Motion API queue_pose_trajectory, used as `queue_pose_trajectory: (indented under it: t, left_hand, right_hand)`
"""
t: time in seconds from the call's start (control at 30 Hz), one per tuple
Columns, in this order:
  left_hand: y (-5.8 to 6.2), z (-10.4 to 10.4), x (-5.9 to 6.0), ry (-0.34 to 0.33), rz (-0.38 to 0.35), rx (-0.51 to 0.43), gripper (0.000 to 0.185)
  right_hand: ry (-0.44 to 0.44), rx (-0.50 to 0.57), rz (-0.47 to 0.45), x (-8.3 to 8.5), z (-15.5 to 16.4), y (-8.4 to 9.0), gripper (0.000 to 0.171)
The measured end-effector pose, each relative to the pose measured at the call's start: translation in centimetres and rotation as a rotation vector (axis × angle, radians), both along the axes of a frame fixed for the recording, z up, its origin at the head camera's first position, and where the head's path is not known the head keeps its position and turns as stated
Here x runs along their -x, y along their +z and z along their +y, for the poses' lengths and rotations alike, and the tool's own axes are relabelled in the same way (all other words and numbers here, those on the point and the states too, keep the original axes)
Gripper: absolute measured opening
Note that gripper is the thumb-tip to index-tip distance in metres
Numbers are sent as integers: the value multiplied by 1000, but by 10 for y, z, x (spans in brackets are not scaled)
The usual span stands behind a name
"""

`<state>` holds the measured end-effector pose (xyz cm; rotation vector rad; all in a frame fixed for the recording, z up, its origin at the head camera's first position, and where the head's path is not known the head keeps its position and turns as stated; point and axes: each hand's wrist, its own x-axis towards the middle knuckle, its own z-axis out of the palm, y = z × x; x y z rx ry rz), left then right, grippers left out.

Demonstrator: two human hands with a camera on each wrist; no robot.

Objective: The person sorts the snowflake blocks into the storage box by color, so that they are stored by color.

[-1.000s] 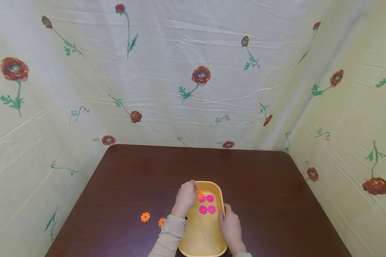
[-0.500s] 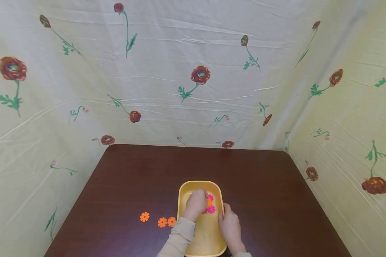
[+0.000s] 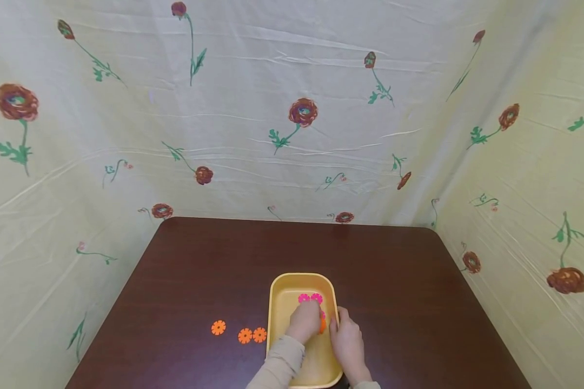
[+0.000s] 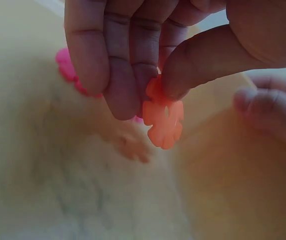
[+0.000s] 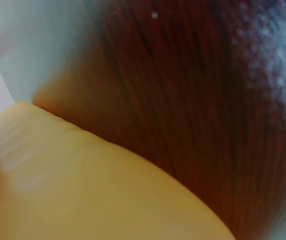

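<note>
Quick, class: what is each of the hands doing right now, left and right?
Left hand: pinches an orange flower disc over the yellow tray.
Right hand: grips the tray's right rim.

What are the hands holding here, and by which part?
The left hand pinches an orange flower-shaped piece by its upper edge. The right hand grips the yellow tray at its right rim.

A dark brown wooden table is seen. A yellow tray is set on it at 6 o'clock. Three orange discs are laid directly on the wood at 7 o'clock, two of them touching.
</note>
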<state>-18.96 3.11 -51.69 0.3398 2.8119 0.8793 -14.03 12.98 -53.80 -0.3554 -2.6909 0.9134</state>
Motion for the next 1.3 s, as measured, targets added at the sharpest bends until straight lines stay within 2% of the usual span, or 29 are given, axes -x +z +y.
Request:
queue_pose_trajectory:
  t: [0.27, 0.67, 0.97, 1.3]
  left_hand:
    - [-7, 2, -4, -6, -10, 41, 20]
    - [-18, 5, -4, -1, 98, 58, 18]
    - [-16, 6, -5, 0, 124, 117, 18]
    - [-9, 3, -4, -7, 168, 90, 21]
  right_hand:
    - [-2, 7, -28, 0, -1, 3, 24]
    - [-2, 11, -51, 1, -3, 2, 25]
    - [2, 7, -34, 1, -2, 1, 24]
    - [4, -2, -25, 0, -1, 3, 24]
